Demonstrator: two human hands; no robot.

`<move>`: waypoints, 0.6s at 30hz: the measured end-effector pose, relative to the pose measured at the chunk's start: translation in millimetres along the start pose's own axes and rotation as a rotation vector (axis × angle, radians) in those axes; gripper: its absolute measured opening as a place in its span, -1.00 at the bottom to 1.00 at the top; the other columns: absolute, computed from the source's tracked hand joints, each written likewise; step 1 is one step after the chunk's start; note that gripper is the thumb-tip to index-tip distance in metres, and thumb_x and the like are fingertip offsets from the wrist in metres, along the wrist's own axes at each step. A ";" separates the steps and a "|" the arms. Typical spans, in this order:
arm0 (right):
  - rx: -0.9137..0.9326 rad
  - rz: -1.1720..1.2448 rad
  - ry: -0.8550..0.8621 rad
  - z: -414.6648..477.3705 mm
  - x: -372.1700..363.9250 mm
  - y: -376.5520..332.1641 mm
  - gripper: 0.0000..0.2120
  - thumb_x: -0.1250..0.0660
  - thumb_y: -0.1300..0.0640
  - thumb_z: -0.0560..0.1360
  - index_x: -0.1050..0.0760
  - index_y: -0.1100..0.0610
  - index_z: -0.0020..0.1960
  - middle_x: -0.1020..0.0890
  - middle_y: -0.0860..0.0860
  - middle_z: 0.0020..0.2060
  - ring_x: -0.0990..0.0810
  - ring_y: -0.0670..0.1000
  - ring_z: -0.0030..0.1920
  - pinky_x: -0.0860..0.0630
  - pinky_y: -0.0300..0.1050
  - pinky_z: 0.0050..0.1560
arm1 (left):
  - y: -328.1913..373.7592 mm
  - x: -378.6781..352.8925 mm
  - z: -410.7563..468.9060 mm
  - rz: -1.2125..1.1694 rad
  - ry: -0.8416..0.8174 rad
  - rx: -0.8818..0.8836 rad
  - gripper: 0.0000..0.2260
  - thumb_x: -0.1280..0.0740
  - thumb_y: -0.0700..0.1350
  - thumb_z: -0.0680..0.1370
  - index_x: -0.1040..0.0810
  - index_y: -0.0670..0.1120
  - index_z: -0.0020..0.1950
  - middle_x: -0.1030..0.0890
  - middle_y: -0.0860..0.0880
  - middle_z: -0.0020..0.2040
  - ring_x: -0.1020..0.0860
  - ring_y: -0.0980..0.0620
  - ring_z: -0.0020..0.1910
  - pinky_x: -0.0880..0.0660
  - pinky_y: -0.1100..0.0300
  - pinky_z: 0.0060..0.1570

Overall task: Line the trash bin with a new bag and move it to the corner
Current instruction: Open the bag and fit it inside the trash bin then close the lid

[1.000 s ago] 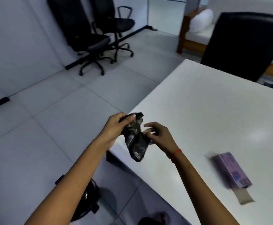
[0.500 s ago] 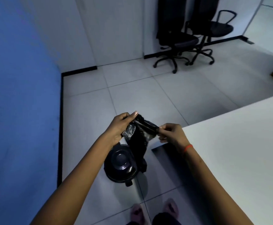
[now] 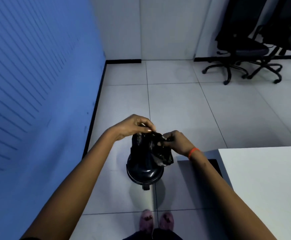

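A crumpled black trash bag (image 3: 156, 149) hangs between my two hands, above the floor. My left hand (image 3: 134, 126) pinches its top edge from the left. My right hand (image 3: 177, 141), with an orange band at the wrist, pinches the same edge from the right. Directly below the bag stands a round black trash bin (image 3: 143, 174) with its lid shut and a pedal at the front. The bag hides part of the bin's top.
A blue wall (image 3: 37, 84) runs along the left, meeting a white wall at the far corner (image 3: 105, 61). A white table (image 3: 262, 179) fills the lower right. Two black office chairs (image 3: 245, 49) stand at the far right. My feet (image 3: 156, 220) are just behind the bin.
My view has swung left and down, from the table to the bin on the floor. Both hands kept hold of the bag and now work its top edge over the bin.
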State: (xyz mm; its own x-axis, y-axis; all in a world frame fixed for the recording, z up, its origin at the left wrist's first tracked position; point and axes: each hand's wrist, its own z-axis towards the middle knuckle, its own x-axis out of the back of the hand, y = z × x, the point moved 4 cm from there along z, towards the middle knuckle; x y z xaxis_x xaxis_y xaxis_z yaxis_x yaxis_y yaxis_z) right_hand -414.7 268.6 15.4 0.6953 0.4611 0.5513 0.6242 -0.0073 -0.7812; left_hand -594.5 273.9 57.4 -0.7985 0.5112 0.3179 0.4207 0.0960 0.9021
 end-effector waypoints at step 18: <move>-0.414 0.018 0.313 12.8 50.1 66.4 -0.70 -0.36 0.03 0.39 -0.48 0.26 -0.05 -0.59 0.28 -0.14 -0.62 0.20 -0.20 -0.59 0.09 -0.07 | -45.0 -2.2 -0.3 -1.040 0.708 0.256 -0.95 -0.38 -0.24 0.48 -0.57 -0.16 -0.08 -0.64 -0.10 -0.11 -0.64 -0.01 -0.19 -0.65 0.18 -0.18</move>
State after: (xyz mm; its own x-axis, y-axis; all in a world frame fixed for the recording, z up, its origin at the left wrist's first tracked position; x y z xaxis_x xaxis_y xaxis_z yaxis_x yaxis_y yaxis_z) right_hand -343.0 302.5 -12.6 0.7408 0.1708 0.6496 0.6559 -0.3923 -0.6449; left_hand -611.9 268.2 16.2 -0.8204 -0.4581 -0.3423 -0.5277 0.3758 0.7618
